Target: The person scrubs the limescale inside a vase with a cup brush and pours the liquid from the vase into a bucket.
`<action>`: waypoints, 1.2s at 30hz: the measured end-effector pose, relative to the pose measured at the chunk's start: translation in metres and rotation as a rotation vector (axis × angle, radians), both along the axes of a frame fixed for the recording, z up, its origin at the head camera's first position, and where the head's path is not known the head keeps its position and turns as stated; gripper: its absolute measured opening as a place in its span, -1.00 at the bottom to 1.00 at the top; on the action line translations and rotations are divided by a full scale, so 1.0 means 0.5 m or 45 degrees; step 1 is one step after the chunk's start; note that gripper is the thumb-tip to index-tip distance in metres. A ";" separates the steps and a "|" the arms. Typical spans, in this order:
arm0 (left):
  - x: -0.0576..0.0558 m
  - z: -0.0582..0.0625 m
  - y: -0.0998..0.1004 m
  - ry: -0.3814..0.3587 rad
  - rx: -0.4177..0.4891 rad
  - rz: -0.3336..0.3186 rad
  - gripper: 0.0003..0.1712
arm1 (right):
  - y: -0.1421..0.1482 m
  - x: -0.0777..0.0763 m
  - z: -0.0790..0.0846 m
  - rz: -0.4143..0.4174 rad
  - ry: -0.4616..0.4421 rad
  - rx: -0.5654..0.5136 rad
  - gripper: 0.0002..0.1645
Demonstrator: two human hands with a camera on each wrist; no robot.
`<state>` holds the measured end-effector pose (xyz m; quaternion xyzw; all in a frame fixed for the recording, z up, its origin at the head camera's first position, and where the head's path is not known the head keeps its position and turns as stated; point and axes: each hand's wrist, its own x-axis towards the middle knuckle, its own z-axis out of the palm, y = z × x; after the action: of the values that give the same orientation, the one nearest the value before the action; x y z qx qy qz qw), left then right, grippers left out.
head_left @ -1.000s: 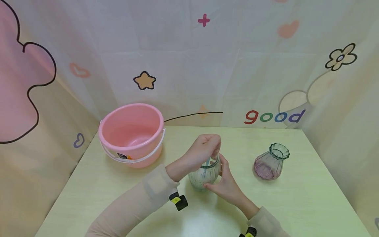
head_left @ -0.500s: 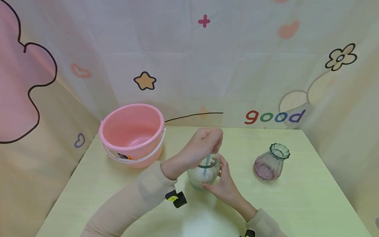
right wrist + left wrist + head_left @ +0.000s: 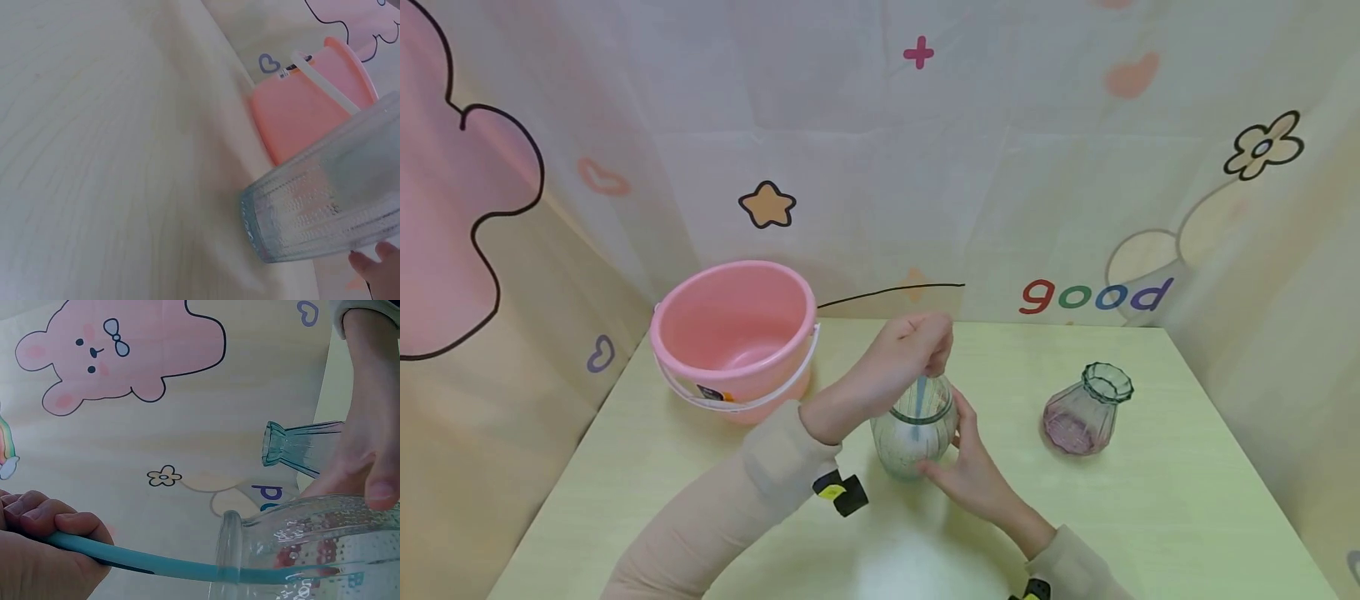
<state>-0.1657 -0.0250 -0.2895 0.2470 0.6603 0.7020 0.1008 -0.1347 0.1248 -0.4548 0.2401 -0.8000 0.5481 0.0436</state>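
Observation:
In the head view, my left hand (image 3: 901, 360) is curled round the blue handle (image 3: 920, 398) of a bottle brush, above a clear greenish glass vase (image 3: 901, 446). The left wrist view shows the same handle (image 3: 159, 565) running through the vase's mouth. A pale, blurred brush head (image 3: 365, 165) shows through the glass in the right wrist view. My right hand (image 3: 973, 477) grips the vase's right side low down, thumb in front and fingers behind. The vase stands upright close over the table, slightly tilted in the head view.
A pink bucket (image 3: 778, 392) with a white handle stands at the back left. To the right, a second glass vase (image 3: 1086, 417), purple at its base with a green rim, is on the pale table (image 3: 1180, 500). A printed curtain (image 3: 865, 167) hangs behind.
My left hand has risen and shifted a little left, so more of the blue handle shows above the vase. The right hand keeps its grip, and the vase has moved slightly.

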 end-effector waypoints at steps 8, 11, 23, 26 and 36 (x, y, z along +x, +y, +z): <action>-0.003 -0.025 0.000 0.018 -0.012 0.003 -0.69 | 0.020 0.005 0.055 0.176 -0.063 -0.022 0.02; -0.006 -0.042 0.000 0.003 -0.021 0.000 -0.70 | 0.025 -0.002 0.057 0.210 -0.083 -0.030 0.02; 0.002 -0.055 0.000 -0.032 -0.058 -0.054 -0.64 | 0.028 -0.017 0.052 0.243 -0.175 0.006 0.10; 0.013 -0.040 -0.002 -0.027 -0.049 -0.054 -0.60 | 0.029 -0.020 0.050 0.247 -0.209 0.006 0.09; -0.004 -0.069 0.003 -0.008 -0.028 -0.052 -0.46 | 0.035 -0.038 -0.002 0.261 -0.243 -0.038 0.10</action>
<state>-0.1680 -0.0235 -0.3238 0.2571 0.6625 0.6933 0.1197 -0.1537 0.1422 -0.4556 0.2667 -0.7636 0.5818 -0.0855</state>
